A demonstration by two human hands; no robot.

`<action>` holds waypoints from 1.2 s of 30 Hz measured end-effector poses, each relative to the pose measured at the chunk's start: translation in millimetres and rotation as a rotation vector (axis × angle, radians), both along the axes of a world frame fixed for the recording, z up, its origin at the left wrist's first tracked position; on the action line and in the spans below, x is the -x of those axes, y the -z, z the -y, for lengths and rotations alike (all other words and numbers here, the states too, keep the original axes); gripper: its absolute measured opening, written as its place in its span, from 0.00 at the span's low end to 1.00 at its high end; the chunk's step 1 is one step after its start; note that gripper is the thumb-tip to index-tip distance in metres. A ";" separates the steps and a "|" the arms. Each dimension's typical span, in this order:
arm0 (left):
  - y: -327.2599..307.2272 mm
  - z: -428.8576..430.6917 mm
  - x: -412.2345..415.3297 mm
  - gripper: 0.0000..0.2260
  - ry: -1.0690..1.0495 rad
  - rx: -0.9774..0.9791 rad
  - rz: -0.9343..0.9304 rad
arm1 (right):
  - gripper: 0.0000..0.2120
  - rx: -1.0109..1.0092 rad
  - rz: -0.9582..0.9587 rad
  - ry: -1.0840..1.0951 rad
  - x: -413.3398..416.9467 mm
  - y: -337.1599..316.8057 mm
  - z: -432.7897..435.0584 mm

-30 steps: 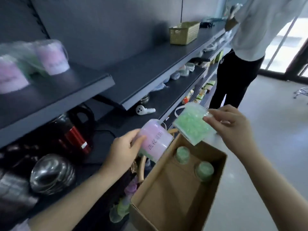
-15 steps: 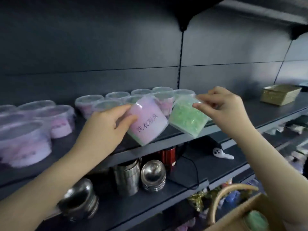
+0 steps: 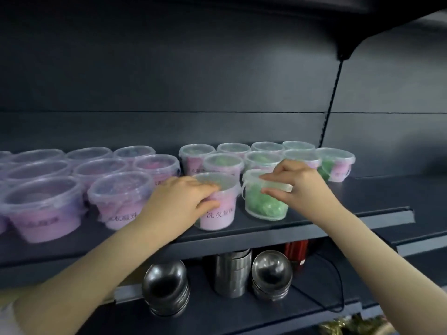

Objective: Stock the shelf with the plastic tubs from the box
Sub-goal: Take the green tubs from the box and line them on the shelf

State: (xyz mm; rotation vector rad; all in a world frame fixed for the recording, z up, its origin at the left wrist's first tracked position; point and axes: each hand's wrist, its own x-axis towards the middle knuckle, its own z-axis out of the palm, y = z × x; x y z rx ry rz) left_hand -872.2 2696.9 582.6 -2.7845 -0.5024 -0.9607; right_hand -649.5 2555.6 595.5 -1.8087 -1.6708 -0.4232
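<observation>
A pink-labelled plastic tub (image 3: 221, 213) stands upright near the front of the dark shelf (image 3: 338, 218), and my left hand (image 3: 179, 204) grips its rim and side. Right beside it stands a clear tub of green beads (image 3: 263, 204), with my right hand (image 3: 297, 184) pinching its lid edge. Both tubs rest on the shelf, in front of rows of similar lidded tubs (image 3: 225, 163). The box is out of view.
Larger purple tubs (image 3: 43, 209) fill the shelf's left part. The shelf below holds stacked steel bowls (image 3: 167, 286), a steel canister (image 3: 232, 272), more bowls (image 3: 271, 274), a red kettle (image 3: 296, 250) and a black cable. Bare shelf lies right of the green tub.
Both hands moved forward and down, bringing the tilted pink and green tubs upright onto the shelf front. The view rose from the box to the shelf.
</observation>
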 end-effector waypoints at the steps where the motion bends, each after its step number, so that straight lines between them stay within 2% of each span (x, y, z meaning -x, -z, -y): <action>1: 2.3 -1.4 -0.9 0.16 0.011 0.057 -0.006 | 0.10 0.026 -0.093 -0.052 -1.6 0.2 -1.7; 3: 5.6 -9.0 1.2 0.19 0.018 0.218 -0.014 | 0.08 0.042 -0.242 -0.123 -11.7 -1.2 -1.3; 5: 7.4 -18.4 6.9 0.19 0.026 0.320 -0.016 | 0.08 0.125 -0.273 -0.115 -29.7 -4.0 2.4; 8: 4.0 -23.7 13.0 0.17 0.009 0.334 -0.067 | 0.12 0.328 -0.238 -0.138 -47.7 -5.9 7.9; 12: -2.6 -20.3 9.5 0.15 -0.036 0.309 -0.120 | 0.12 0.289 -0.249 -0.211 -46.9 -7.0 0.6; 15: -6.4 -19.4 6.8 0.13 -0.070 0.363 -0.141 | 0.10 0.282 -0.264 -0.274 -43.1 -8.5 -9.2; 21: -11.3 -21.8 4.6 0.11 -0.087 0.469 -0.193 | 0.14 0.525 -0.193 -0.277 -61.1 -23.9 -12.3; 24: -10.6 -22.2 4.2 0.11 -0.094 0.498 -0.190 | 0.23 0.544 -0.063 -0.174 -55.0 -24.3 -18.4; 28: -13.6 -25.9 2.0 0.10 -0.092 0.520 -0.192 | 0.18 0.563 -0.133 -0.186 -55.9 -35.0 -13.7; 32: -16.0 -29.9 0.0 0.08 -0.069 0.501 -0.216 | 0.20 0.725 -0.097 -0.227 -62.4 -35.0 0.1; 36: -19.2 -32.6 -3.8 0.08 -0.098 0.425 -0.268 | 0.26 0.478 -0.101 0.016 -51.3 -22.9 -5.6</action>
